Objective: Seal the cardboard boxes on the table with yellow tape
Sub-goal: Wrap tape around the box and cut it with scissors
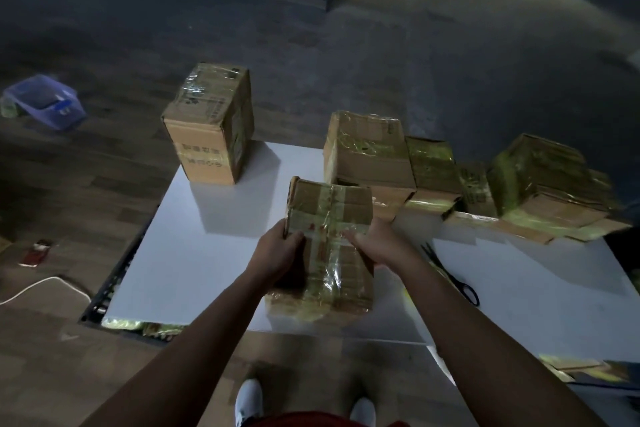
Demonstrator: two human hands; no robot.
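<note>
left hand [280, 250]: fingers curl round left edge | right hand [377, 243]: fingers clasp right edge | cardboard box [329, 215]: between both sets of fingers, on table [194, 253], yellow tape [323, 263] crossed | likely steadying it for turning | scissors [450, 274]: right of right fingers

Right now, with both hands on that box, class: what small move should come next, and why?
Probably set the box down beside the taped boxes at the right of the table. The left hand and right hand grip its sides, and yellow tape already crosses its top and runs down its near face, so it looks sealed.
</note>
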